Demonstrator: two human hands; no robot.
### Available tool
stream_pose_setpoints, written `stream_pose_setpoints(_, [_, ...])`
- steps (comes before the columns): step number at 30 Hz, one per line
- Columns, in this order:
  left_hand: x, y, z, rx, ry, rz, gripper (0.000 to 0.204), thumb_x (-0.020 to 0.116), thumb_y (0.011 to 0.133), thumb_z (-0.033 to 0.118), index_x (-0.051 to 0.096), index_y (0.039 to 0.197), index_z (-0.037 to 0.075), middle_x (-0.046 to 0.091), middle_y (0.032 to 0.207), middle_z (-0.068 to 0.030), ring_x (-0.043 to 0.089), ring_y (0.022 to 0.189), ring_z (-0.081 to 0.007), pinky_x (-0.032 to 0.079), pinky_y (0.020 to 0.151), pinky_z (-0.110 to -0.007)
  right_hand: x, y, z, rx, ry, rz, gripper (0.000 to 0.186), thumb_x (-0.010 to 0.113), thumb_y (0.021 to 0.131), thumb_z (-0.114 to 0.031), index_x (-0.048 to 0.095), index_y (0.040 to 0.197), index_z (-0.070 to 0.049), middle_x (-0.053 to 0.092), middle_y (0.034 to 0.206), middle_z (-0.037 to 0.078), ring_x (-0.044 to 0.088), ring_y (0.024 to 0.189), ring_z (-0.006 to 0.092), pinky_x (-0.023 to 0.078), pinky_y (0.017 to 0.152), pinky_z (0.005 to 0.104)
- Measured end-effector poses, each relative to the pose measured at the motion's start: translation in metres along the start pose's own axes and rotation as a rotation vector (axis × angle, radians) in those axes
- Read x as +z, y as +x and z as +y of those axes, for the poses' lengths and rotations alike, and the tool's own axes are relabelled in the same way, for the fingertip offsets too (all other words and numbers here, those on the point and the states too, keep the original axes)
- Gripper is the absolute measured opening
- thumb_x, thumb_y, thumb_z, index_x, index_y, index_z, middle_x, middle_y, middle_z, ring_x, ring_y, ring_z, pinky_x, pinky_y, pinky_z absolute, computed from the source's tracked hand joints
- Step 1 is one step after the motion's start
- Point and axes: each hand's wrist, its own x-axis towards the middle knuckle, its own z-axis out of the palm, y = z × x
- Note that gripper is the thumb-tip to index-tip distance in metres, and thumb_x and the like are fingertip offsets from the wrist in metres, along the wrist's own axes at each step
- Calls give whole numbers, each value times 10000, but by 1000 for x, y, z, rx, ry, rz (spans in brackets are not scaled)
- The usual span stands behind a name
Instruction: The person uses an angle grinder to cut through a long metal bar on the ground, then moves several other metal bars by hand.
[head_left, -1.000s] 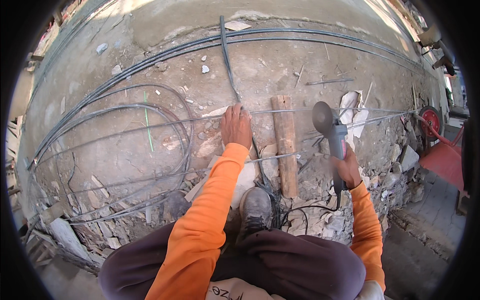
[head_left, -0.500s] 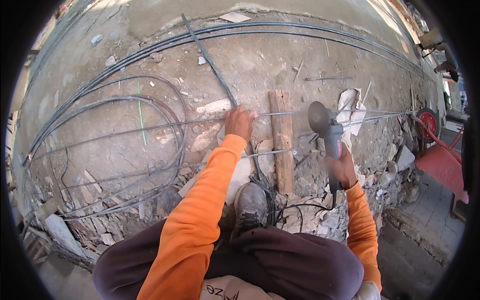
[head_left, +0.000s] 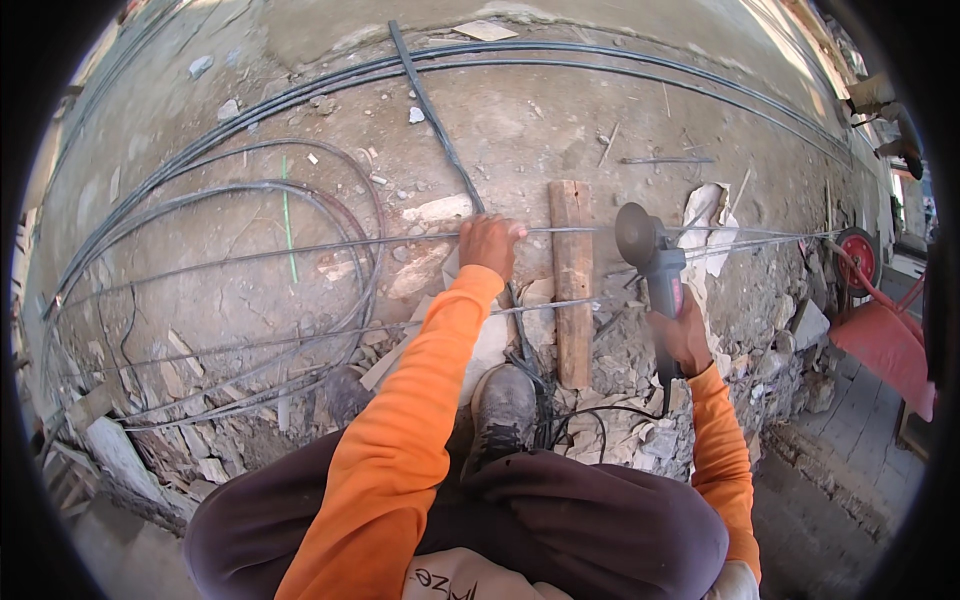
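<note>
Running across the wooden block [head_left: 572, 330] near the broken near edge of the floor [head_left: 585, 120], a thin metal rod [head_left: 562, 230] is pinned by the left hand [head_left: 489, 246]. Left fingers are curled down over it, no real opening visible; whether the dark strips [head_left: 432, 118] passing at the same spot are gripped too can't be told. Angle grinder [head_left: 665, 282] is gripped by the right hand [head_left: 684, 336], fingers wrapped round the body, disc [head_left: 634, 236] just off the block's right side, in line with the rod. Contact can't be confirmed; disc is blurred.

Status: no finished gap in the rod can be made out; the spot is covered by the disc. More rod is seen beyond it toward the floor's right edge, same piece or not unclear. Lower rod [head_left: 548, 307] is ended freely just past the block; judged done, though a factory end can't be ruled out. Short offcut-like pieces [head_left: 668, 160] are scattered beyond the block. Judged left: long rods [head_left: 560, 47] along the far side, unbroken where visible. Red wheelbarrow [head_left: 880, 350] is parked off the right edge.
</note>
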Motion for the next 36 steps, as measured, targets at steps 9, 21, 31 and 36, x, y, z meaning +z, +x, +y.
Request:
stream_pose_setpoints(9, [-5, -1, 4, -14, -15, -4, 243, 611, 1015, 299, 800, 1051, 151, 707, 1038, -88, 607, 1075, -339, 391, 990, -486, 1, 1, 0, 1, -16, 3, 556, 783, 731, -205, 596, 1202, 20, 676, 1007, 148, 650, 906, 272, 522, 850, 384])
stream_pose_setpoints(21, [-3, -1, 2, -9, -45, 28, 252, 608, 1015, 302, 799, 1030, 139, 708, 1033, -87, 602, 1058, -334, 389, 979, -481, 2, 1, 2, -57, -50, 26, 532, 773, 739, -228, 605, 1176, 24, 674, 999, 181, 651, 896, 315, 523, 847, 403])
stream_pose_setpoints(31, [-10, -2, 4, 4, -30, -14, 221, 599, 1026, 272, 777, 1050, 144, 717, 1044, -71, 611, 1089, -308, 399, 984, -460, 1, 7, 0, -86, -50, 8, 524, 783, 726, -221, 594, 1152, 19, 673, 990, 177, 645, 879, 312, 523, 833, 410])
stream_pose_setpoints(36, [-6, -3, -4, 60, -48, 35, 189, 599, 1025, 243, 770, 1018, 163, 730, 1046, -46, 632, 1090, -277, 416, 976, -433, 2, 6, -6, -87, -72, 4, 517, 785, 727, -212, 592, 1147, 18, 669, 977, 160, 636, 866, 297, 522, 827, 405])
